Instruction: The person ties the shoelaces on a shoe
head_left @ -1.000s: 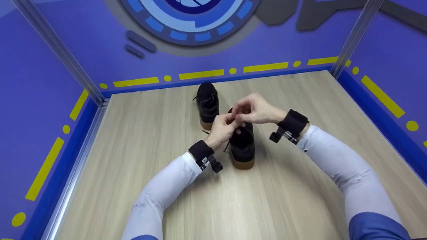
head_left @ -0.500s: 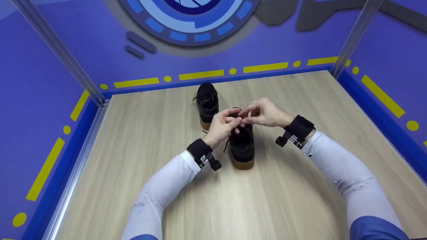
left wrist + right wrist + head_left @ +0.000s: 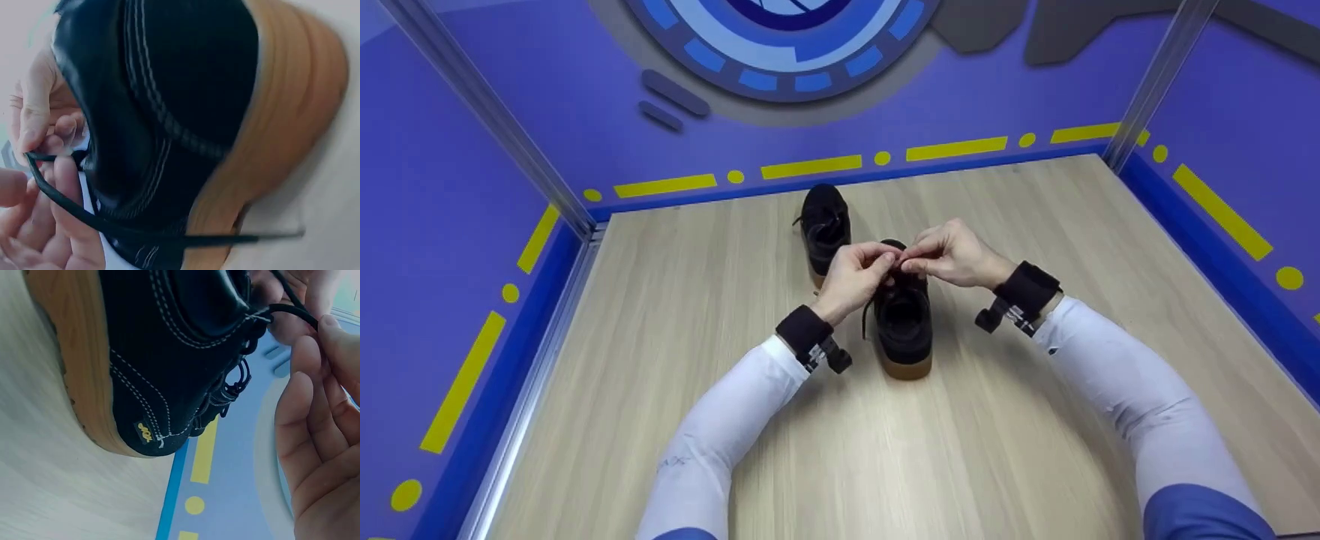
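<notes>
A black shoe (image 3: 905, 347) with white stitching and a tan sole stands upright, heel toward me. Over its front, both hands meet at its black shoelace (image 3: 63, 202). My right hand (image 3: 958, 256) pinches the lace between thumb and fingers. Thumb and forefinger of my left hand (image 3: 849, 279) also come together on the lace, close to the right fingertips. In the left wrist view, one lace end stretches past the shoe's side. Lace runs from the top eyelets to the right fingers in the right wrist view. The fingers partly hide the shoe's tongue.
A second black shoe (image 3: 823, 216) stands farther back to the left, its heel partly behind the left hand. Both are on a wooden tabletop (image 3: 682, 315). Blue panels (image 3: 997, 97) with yellow marks enclose the back and sides.
Both hands stay over the shoe's front. The right hand has shifted slightly right and down from a second ago; the left has moved slightly up and left. The shoes have not moved.
</notes>
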A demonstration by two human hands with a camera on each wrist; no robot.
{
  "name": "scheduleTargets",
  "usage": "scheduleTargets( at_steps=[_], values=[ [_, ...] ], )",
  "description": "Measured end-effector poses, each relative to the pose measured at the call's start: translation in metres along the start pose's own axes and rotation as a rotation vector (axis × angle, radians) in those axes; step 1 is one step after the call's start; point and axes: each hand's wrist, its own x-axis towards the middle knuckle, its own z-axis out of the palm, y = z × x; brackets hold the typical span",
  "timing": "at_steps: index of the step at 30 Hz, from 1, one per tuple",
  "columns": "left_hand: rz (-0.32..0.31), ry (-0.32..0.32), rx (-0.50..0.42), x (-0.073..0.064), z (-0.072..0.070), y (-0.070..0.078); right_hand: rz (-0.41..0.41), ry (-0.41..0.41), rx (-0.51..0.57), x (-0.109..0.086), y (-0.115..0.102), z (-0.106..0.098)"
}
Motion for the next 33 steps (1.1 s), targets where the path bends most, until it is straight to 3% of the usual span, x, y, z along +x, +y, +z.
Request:
scheduleTargets(
  at_steps=[3,5,9,16,23,28,33],
  values=[
    [0.05,0.049,0.329,0.0,-0.004,0.0,0.007,-0.001,-0.018,0.0,-0.001,0.0],
    [0.054,0.043,0.489,-0.001,-0.005,-0.001,0.01,-0.004,-0.027,0.0,-0.001,-0.001],
    [0.066,0.028,0.618,-0.003,-0.004,-0.004,0.006,0.0,-0.041,0.001,-0.002,-0.001],
    [0.069,0.037,0.686,-0.001,-0.003,-0.003,0.036,-0.017,-0.052,0.0,-0.001,0.002],
    [0.086,0.034,0.642,0.001,-0.005,0.001,0.222,-0.003,-0.046,-0.001,-0.003,0.004],
    [0.12,0.046,0.592,0.0,-0.005,0.005,0.346,-0.015,0.065,0.0,-0.002,0.008],
    [0.129,0.066,0.567,-0.002,-0.005,0.006,0.407,-0.001,0.201,0.001,0.0,0.013]
  ],
)
